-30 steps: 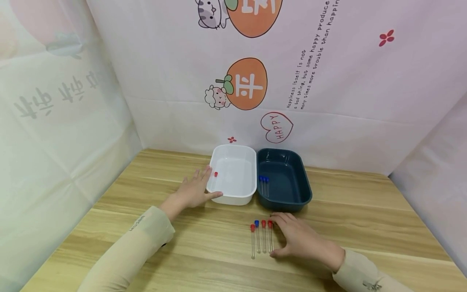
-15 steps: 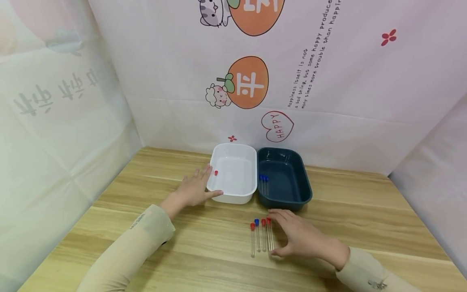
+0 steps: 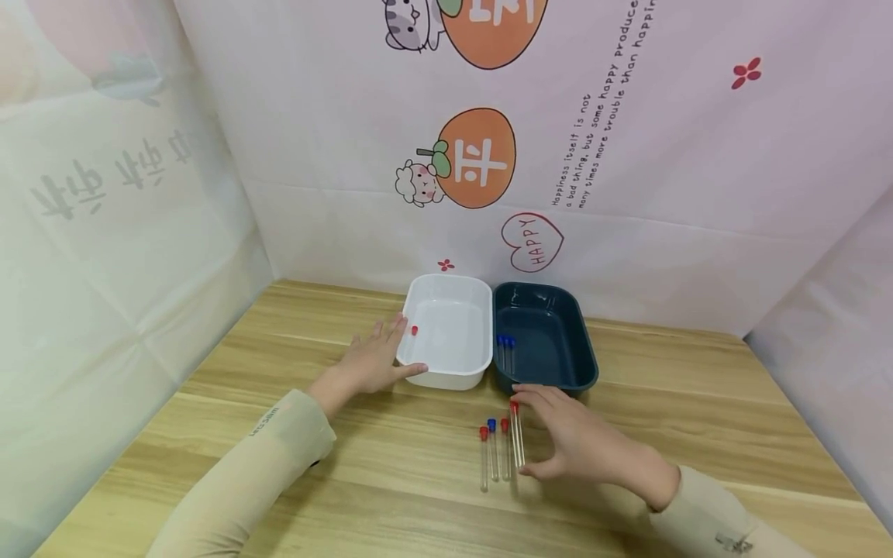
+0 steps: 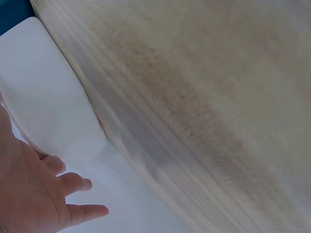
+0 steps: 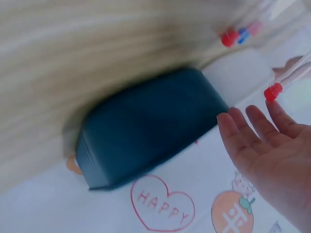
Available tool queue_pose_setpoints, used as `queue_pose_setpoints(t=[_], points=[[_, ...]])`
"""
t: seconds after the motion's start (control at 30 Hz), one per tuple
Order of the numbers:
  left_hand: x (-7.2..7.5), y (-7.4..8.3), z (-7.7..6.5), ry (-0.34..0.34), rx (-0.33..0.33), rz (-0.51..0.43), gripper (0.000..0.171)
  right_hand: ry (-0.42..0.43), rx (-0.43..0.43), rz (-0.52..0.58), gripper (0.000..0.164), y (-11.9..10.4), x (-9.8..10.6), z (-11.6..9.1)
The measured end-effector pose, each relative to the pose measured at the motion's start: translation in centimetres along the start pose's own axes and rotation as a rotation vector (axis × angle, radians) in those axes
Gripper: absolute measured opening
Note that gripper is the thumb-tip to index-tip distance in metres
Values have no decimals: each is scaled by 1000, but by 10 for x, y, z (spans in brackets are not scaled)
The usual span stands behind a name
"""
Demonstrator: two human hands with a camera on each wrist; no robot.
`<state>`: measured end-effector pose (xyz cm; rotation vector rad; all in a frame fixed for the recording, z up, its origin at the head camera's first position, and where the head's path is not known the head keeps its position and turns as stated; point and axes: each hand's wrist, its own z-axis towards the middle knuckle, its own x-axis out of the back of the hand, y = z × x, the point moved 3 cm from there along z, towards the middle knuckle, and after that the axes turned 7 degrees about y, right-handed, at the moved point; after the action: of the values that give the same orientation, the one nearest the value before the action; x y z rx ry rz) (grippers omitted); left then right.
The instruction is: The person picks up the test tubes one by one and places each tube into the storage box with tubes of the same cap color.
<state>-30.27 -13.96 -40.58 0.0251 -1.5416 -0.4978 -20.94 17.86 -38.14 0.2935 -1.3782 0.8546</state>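
In the head view my right hand (image 3: 589,442) holds a clear test tube (image 3: 518,440) with a red cap between thumb and forefinger, one at each end. The tube is raised off the table; its red cap (image 5: 273,91) shows in the right wrist view. Just left of it lie two red-capped test tubes (image 3: 505,457) and one blue-capped test tube (image 3: 493,456). My left hand (image 3: 367,366) rests against the left side of a white basin (image 3: 456,333), fingers spread. Inside that basin, near its left wall, is a red cap (image 3: 415,330); any tube below it is hard to see.
A dark blue basin (image 3: 551,333) stands against the white one on its right, with several blue-capped test tubes (image 3: 506,353) along its left side. Behind both hangs a printed white cloth (image 3: 335,225). The wooden table (image 3: 391,480) extends to the front.
My right hand has lifted the rightmost red-capped test tube off the table and moved slightly toward the dark basin. My left hand has stayed at the white basin.
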Motion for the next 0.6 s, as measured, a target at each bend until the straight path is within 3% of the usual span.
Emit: queue_pose_setpoints(t=[0.37, 0.6], points=[[-2, 2, 1, -7, -1, 2, 107, 129, 36, -48, 90, 2, 27, 12], [-2, 1, 2, 3, 7, -9, 108, 123, 15, -30, 95, 2, 36, 28]])
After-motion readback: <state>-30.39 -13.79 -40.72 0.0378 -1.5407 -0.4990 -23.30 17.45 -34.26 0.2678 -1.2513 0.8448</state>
